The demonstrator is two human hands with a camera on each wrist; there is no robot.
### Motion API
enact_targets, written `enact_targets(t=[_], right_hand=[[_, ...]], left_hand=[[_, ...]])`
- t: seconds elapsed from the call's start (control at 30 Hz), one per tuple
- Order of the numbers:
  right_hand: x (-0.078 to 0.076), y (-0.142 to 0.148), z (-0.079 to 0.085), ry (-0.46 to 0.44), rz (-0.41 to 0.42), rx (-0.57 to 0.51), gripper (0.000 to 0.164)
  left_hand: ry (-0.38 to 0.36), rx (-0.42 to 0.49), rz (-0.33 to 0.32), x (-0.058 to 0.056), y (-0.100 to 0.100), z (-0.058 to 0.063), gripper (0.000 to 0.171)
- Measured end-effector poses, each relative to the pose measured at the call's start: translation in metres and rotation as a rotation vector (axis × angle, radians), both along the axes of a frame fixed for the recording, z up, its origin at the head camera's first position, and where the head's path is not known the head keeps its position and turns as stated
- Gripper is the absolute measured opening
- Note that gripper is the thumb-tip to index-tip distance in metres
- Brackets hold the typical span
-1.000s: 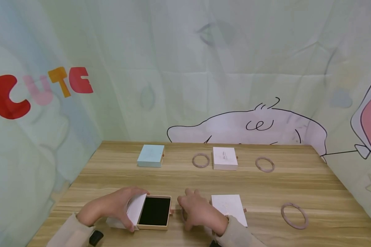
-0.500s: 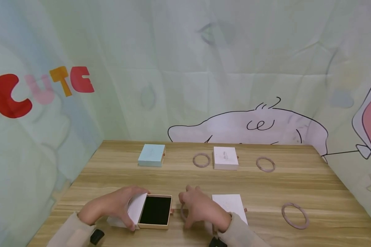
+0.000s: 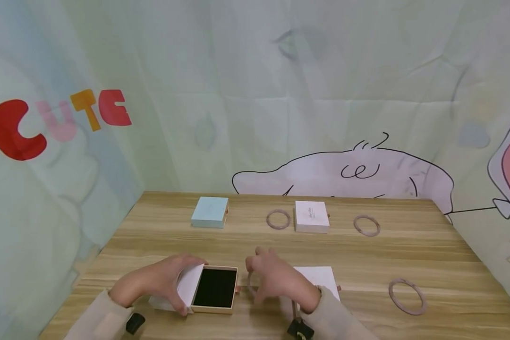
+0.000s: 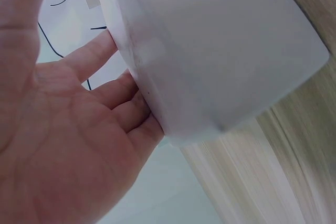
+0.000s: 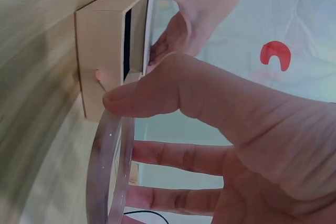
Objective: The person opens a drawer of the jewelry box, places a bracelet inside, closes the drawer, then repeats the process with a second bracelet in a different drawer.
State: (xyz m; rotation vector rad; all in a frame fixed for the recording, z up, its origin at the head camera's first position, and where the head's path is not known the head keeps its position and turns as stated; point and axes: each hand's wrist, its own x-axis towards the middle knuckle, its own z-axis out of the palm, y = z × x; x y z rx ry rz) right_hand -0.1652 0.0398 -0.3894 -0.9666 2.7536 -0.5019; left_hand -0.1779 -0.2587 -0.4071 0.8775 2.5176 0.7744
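Note:
A drawer-style gift box lies at the front left, its tray [image 3: 214,310] pulled partly out to the right and showing a black lining. My left hand [image 3: 163,283] grips the box's white sleeve [image 4: 220,51], thumb on the near side and fingers on the far side. Just right of the tray, my right hand [image 3: 278,278] holds a pale mauve bangle [image 5: 100,171] by its rim between thumb and fingers. In the right wrist view the bangle stands tilted beside the tray's end, near a small ribbon pull [image 5: 98,74]. My hand hides most of it in the head view.
A white box [image 3: 318,276] lies partly under my right forearm. To its right rests another bangle [image 3: 407,296]. Along the back are a light blue box [image 3: 210,211], a bangle [image 3: 278,219], a white box [image 3: 311,216] and one more bangle [image 3: 367,225].
My right hand has shifted slightly away from me, with the bangle in its fingers. The left hand and the half-open box stay in place; the head view has tilted very slightly.

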Motion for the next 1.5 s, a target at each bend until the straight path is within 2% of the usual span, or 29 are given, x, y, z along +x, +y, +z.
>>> enact_targets(t=[0.27,0.47,0.8,1.5], right_hand=[[-0.003,-0.002,0.007,0.019,0.014,-0.015,0.048],[-0.005,-0.005,0.009,0.000,0.000,-0.022,0.047],[-0.006,-0.012,0.011,0.042,0.028,-0.020,0.048],[-0.001,-0.038,0.013,0.013,0.038,-0.046,0.047]], left_hand=[[-0.001,-0.004,0.003,-0.002,0.001,0.000,0.096],[-0.018,-0.002,0.006,-0.002,0.004,0.001,0.095],[0.010,0.003,-0.007,-0.001,0.003,0.000,0.093],[-0.018,0.001,-0.008,-0.001,0.001,0.001,0.094]])
